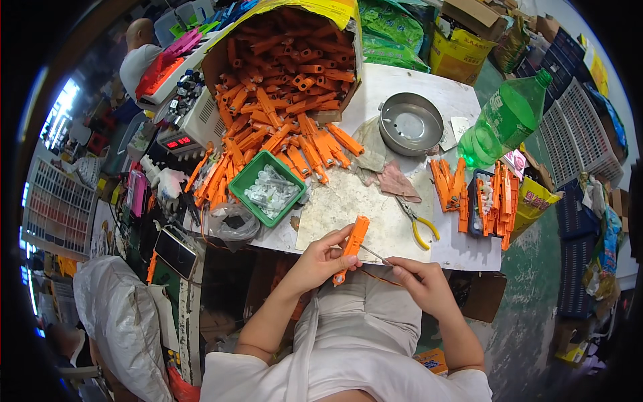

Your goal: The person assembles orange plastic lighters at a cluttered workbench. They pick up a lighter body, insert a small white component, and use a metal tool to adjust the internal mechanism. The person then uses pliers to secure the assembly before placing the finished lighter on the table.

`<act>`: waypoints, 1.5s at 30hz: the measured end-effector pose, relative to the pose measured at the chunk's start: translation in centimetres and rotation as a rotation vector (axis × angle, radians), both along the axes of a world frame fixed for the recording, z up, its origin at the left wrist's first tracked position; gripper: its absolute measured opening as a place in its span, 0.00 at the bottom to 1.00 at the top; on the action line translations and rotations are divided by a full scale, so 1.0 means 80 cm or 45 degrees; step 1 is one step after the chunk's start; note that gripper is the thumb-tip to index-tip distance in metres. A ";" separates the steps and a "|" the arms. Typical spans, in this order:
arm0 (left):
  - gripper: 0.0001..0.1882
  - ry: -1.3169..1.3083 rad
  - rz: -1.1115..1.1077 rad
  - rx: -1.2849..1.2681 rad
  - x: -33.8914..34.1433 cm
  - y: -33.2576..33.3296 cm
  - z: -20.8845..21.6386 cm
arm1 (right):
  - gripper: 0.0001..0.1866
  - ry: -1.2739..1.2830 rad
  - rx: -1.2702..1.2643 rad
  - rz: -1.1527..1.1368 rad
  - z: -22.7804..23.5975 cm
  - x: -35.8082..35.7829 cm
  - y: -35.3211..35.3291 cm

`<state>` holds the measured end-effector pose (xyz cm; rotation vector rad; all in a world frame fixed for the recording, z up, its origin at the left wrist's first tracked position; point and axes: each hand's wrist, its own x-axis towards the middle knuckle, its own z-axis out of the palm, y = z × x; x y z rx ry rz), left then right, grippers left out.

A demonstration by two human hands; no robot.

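Observation:
My left hand [326, 260] is closed around an orange plastic part [355, 240], long and slim, held tilted over the near table edge. In my right hand [423, 284] is a thin metal rod-like tool [374, 254], pinched between the fingers, its tip reaching to the orange part's side. The exact kind of tool is too small to tell. Ahead, a large box [356, 74] spills many similar orange parts [288, 100] onto the table. A green tray [236, 187] of small clear plastic pieces [271, 193] stands to the left of my hands.
Pliers with yellow handles [423, 232] lie right of my hands. Beyond them are a round metal bowl [411, 149], pinkish rag [398, 182] and large green bottle [507, 117]. More orange parts fill a dark container [477, 224]. A device with red display [179, 143] stands left.

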<state>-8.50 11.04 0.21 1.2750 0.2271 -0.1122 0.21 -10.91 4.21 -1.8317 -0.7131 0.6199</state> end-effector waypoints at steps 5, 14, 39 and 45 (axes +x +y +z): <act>0.34 0.056 -0.082 -0.027 0.000 0.000 0.001 | 0.14 0.430 0.034 0.023 -0.014 0.017 -0.006; 0.33 0.080 0.049 -0.099 0.004 -0.014 -0.012 | 0.20 -1.083 -0.186 0.099 -0.032 -0.014 -0.010; 0.26 0.017 0.203 -0.185 0.013 -0.034 -0.034 | 0.14 0.088 -0.109 0.196 -0.021 0.018 -0.017; 0.25 0.056 0.248 -0.163 0.020 -0.035 -0.038 | 0.20 -1.121 -0.335 0.442 -0.027 0.001 -0.020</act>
